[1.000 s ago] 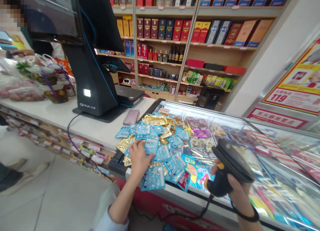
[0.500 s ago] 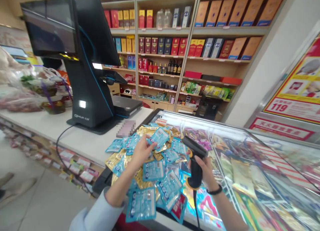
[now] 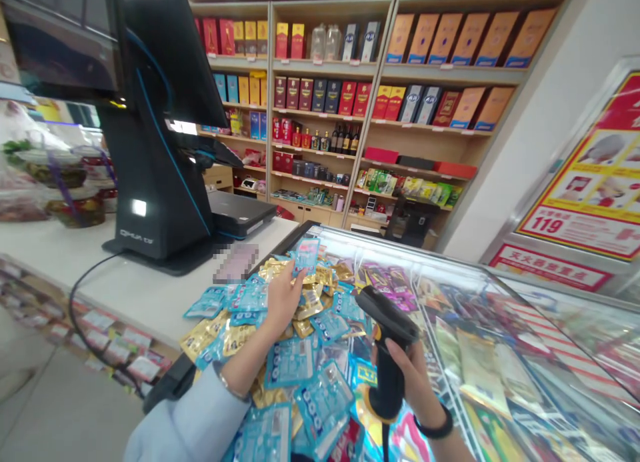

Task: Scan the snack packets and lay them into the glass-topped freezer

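A dark terminal (image 3: pixel 160 202) is standing on the white counter (image 3: pixel 165 302), its screens hiding part of the shelves (image 3: pixel 327 67) behind. A black cable (image 3: pixel 75 309) is looping from its base over the counter's front edge, and a blurred pinkish item (image 3: pixel 235 262) is lying just beside that base. Beyond the terminal, lidded tubs (image 3: pixel 75 205) tied with purple ribbon are holding food too unclear to name. Rows of boxes (image 3: pixel 320 94) and dark bottles (image 3: pixel 345 140) are filling the shelves, and a red and yellow poster (image 3: pixel 575 175) is hanging at the right.

The glass-topped counter (image 3: pixel 380 242) is displaying purple packets (image 3: pixel 393 285) and other bagged goods under its pane, while a heap of blue and gold packets (image 3: pixel 290 362) is covering its left part. The left forearm is crossing over this heap and masking some of it.

The left grip (image 3: pixel 284 299) is pinching a blue packet (image 3: pixel 307 252) by its lower part above the far side of the heap; its long axis is running nearly upright. The right grip (image 3: pixel 405 369) is wrapping around the handle of a black scanner (image 3: pixel 387 322) above the glass, right of the heap. The handle is standing nearly vertical, and the nose is pointing left toward the heap.
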Available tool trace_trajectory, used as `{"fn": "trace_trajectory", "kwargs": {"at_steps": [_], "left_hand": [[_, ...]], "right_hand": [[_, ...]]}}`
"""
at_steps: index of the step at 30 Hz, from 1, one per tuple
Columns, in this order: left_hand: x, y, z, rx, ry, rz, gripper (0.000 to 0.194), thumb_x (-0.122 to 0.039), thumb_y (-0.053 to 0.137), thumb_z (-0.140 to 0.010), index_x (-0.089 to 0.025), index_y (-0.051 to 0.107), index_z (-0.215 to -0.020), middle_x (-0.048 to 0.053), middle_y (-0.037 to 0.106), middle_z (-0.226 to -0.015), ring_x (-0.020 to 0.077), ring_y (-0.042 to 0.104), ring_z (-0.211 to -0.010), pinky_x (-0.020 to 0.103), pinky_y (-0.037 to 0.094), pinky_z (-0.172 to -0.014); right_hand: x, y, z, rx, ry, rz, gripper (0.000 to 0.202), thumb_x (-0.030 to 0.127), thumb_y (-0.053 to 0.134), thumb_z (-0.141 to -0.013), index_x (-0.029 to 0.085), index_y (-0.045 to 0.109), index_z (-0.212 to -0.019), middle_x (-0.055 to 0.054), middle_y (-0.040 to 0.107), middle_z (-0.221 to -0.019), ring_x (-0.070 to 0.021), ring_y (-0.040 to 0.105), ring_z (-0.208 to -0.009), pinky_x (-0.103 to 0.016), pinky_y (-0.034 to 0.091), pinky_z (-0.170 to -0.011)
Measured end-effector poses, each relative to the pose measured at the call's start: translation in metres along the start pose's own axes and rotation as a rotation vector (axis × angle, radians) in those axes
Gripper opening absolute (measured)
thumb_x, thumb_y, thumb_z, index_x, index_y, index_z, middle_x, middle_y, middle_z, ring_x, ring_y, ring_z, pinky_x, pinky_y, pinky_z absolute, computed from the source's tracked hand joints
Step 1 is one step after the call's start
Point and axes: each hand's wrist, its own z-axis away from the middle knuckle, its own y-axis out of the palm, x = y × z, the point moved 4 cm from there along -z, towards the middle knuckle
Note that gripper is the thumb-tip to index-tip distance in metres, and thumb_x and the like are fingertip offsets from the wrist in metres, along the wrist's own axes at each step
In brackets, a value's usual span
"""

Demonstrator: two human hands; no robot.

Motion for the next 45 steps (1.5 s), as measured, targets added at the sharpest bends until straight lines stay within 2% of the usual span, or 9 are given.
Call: {"fn": "trace_trajectory", "kwargs": {"at_steps": [11, 16, 19, 23, 27, 33, 40, 42, 45], "left_hand": [[-0.004, 0.001, 0.0, 0.071, 0.035, -0.111, 0.032, -0.043, 0.048, -0.088, -0.019, 0.066, -0.101, 0.008, 0.072, -0.085, 0.0256, 0.068, -0.083, 0.032, 0.047, -0.074], [-0.006, 0.012, 0.0, 0.331, 0.086, 0.021, 0.038, -0.049, 0.049, -0.081, -0.02, 0.066, -0.099, 0.005, 0.072, -0.075, 0.0245, 0.067, -0.071, 0.033, 0.048, -0.07], [-0.016, 0.027, 0.001, 0.499, 0.063, 0.121, 0.043, -0.055, 0.051, -0.074, -0.02, 0.065, -0.096, 0.003, 0.073, -0.071, 0.0257, 0.069, -0.069, 0.034, 0.05, -0.069], [-0.057, 0.049, 0.002, 0.613, 0.104, 0.178, 0.046, -0.057, 0.055, -0.069, -0.023, 0.065, -0.098, 0.001, 0.074, -0.075, 0.0262, 0.071, -0.07, 0.032, 0.05, -0.065], [-0.115, 0.074, 0.011, 0.749, 0.19, 0.236, 0.05, -0.057, 0.057, -0.068, -0.022, 0.065, -0.102, 0.002, 0.074, -0.072, 0.0263, 0.07, -0.067, 0.03, 0.048, -0.057], [-0.183, 0.124, 0.075, 0.989, 0.201, 0.41, 0.044, -0.046, 0.062, -0.072, -0.018, 0.065, -0.104, 0.003, 0.07, -0.062, 0.0241, 0.069, -0.06, 0.028, 0.047, -0.051], [-0.223, 0.188, 0.169, 1.372, -0.032, 0.412, 0.012, -0.025, 0.067, -0.072, -0.016, 0.063, -0.08, 0.003, 0.069, -0.062, 0.0209, 0.07, -0.064, 0.022, 0.044, -0.047], [-0.235, 0.203, 0.179, 1.403, -0.086, 0.438, 0.01, -0.022, 0.066, -0.073, -0.015, 0.062, -0.079, 0.004, 0.071, -0.069, 0.0199, 0.07, -0.068, 0.022, 0.045, -0.051], [-0.251, 0.224, 0.181, 1.323, -0.152, 0.496, 0.028, -0.022, 0.066, -0.075, -0.015, 0.06, -0.101, 0.009, 0.073, -0.092, 0.0212, 0.07, -0.081, 0.025, 0.051, -0.061]], "right_hand": [[0.014, 0.008, 0.0, -0.033, -0.006, -0.001, 0.033, 0.051, 0.073, -0.074, 0.019, 0.065, -0.079, -0.004, 0.065, -0.056, -0.0172, 0.058, -0.046, -0.028, 0.047, -0.042], [0.014, 0.009, -0.005, -0.001, -0.041, -0.121, 0.038, 0.055, 0.07, -0.075, 0.019, 0.061, -0.083, -0.001, 0.063, -0.054, -0.0155, 0.057, -0.043, -0.026, 0.045, -0.04], [0.024, -0.003, -0.017, -0.006, -0.069, -0.177, 0.039, 0.056, 0.069, -0.074, 0.019, 0.06, -0.084, 0.0, 0.063, -0.054, -0.0141, 0.056, -0.042, -0.024, 0.044, -0.039], [0.051, -0.045, -0.03, -0.094, -0.088, -0.083, 0.037, 0.053, 0.071, -0.073, 0.017, 0.061, -0.076, 0.0, 0.06, -0.052, -0.0132, 0.055, -0.04, -0.023, 0.042, -0.037], [0.081, -0.108, -0.018, -0.316, -0.145, -0.089, 0.037, 0.052, 0.071, -0.072, 0.017, 0.061, -0.07, 0.001, 0.059, -0.049, -0.012, 0.052, -0.038, -0.022, 0.04, -0.036], [0.107, -0.197, 0.041, -0.532, -0.14, 0.008, 0.039, 0.053, 0.071, -0.071, 0.015, 0.062, -0.066, -0.002, 0.06, -0.046, -0.0115, 0.051, -0.036, -0.021, 0.038, -0.034], [0.096, -0.261, 0.12, -0.84, -0.072, -0.01, 0.041, 0.051, 0.076, -0.063, 0.012, 0.064, -0.065, -0.004, 0.059, -0.044, -0.0119, 0.051, -0.035, -0.02, 0.038, -0.033], [0.086, -0.271, 0.136, -0.905, -0.064, -0.065, 0.041, 0.05, 0.077, -0.061, 0.012, 0.063, -0.064, -0.004, 0.059, -0.044, -0.0125, 0.052, -0.035, -0.021, 0.039, -0.032], [0.072, -0.278, 0.15, -0.994, -0.086, -0.132, 0.04, 0.05, 0.076, -0.063, 0.013, 0.062, -0.064, -0.002, 0.058, -0.045, -0.0126, 0.053, -0.035, -0.021, 0.041, -0.033]]}}
